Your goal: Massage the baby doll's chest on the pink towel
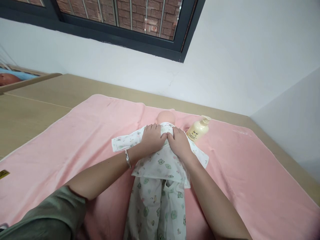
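While the left hand point(153, 137) and right hand point(178, 142) pinch the shirt point(162, 161) at the doll point(165, 117) lying on the pink towel point(250, 173), both should pull evenly, keeping the collar flat.

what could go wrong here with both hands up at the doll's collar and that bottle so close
The lotion bottle lies right beside the right hand and the doll's sleeve; a tug on the printed top could roll it or smear the pink towel. Both hands, the left hand too, press near the doll's head, so pulling the cloth may shift it. The bracelet might snag the fabric.
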`<state>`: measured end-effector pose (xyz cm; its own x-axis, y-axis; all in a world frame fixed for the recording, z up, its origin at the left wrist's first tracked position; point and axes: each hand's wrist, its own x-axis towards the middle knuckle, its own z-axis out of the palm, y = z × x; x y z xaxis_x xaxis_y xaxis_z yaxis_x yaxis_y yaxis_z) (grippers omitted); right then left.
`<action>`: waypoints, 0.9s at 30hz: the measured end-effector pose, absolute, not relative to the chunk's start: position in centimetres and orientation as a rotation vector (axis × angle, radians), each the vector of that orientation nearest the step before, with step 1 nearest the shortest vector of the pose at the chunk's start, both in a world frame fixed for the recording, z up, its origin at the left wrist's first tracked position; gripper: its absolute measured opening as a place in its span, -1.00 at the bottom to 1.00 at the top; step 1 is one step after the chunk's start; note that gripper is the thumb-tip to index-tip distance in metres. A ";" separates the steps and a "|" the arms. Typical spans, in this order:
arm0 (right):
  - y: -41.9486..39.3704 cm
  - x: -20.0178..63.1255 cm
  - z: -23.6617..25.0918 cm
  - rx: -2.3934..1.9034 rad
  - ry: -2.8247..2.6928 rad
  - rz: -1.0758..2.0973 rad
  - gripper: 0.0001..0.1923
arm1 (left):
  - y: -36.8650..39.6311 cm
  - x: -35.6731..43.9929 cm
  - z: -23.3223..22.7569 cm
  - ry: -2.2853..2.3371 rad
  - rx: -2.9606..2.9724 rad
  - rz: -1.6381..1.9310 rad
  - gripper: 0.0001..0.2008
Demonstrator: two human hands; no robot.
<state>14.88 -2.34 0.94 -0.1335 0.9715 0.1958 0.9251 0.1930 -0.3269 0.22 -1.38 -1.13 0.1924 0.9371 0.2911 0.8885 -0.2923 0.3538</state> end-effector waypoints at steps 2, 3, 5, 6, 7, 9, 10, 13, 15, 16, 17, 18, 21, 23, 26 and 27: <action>-2.3 14.9 0.9 -1.781 -2.118 0.172 -0.71 | -1.4 0.2 -1.1 1.807 2.344 0.697 -0.78; -2.3 14.9 0.9 -1.779 -2.120 0.168 -0.71 | -1.4 0.2 -1.1 1.809 2.345 0.694 -0.78; -2.3 14.9 0.9 -1.778 -2.122 0.163 -0.70 | -1.4 0.2 -1.1 1.812 2.348 0.687 -0.78; -2.3 14.9 0.9 -1.778 -2.123 0.163 -0.70 | -1.4 0.2 -1.1 1.812 2.349 0.683 -0.77; -2.3 14.9 0.9 -1.777 -2.123 0.164 -0.70 | -1.4 0.2 -1.1 1.810 2.351 0.679 -0.77; -2.3 14.9 0.9 -1.775 -2.123 0.165 -0.70 | -1.3 0.2 -1.1 1.801 2.350 0.673 -0.76; -2.3 14.9 0.9 -1.772 -2.125 0.165 -0.70 | -1.2 0.1 -1.1 1.793 2.347 0.671 -0.76; -2.3 14.9 1.0 -1.771 -2.123 0.165 -0.71 | -1.1 0.0 -1.1 1.774 2.330 0.669 -0.77; -2.3 14.9 1.0 -1.775 -2.118 0.172 -0.71 | -1.0 -0.1 -1.1 1.769 2.321 0.668 -0.78; -2.3 15.0 1.0 -1.777 -2.115 0.176 -0.72 | -0.9 -0.1 -1.1 1.765 2.319 0.666 -0.79; -2.3 15.0 1.0 -1.780 -2.112 0.181 -0.72 | -0.9 -0.1 -1.0 1.762 2.317 0.663 -0.79; -2.3 15.0 1.0 -1.781 -2.111 0.187 -0.72 | -0.9 -0.2 -0.9 1.760 2.315 0.660 -0.79; -2.3 15.0 0.9 -1.778 -2.102 0.213 -0.72 | -1.0 -0.2 -0.7 1.772 2.318 0.652 -0.78; -2.1 15.2 0.9 -1.763 -2.094 0.241 -0.71 | -1.4 -0.1 -0.6 1.791 2.330 0.646 -0.75; -1.6 16.1 0.9 -1.738 -2.084 0.345 -0.68 | -2.6 0.3 -0.9 1.818 2.405 0.653 -0.64; -1.4 16.5 1.0 -1.733 -2.076 0.406 -0.66 | -3.1 0.5 -1.1 1.822 2.448 0.664 -0.59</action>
<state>16.52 -1.44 0.99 -0.1477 0.9817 0.1205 0.8641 0.1873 -0.4671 0.55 -3.11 -1.13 0.2288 0.9186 0.3223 0.9106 -0.3190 0.2629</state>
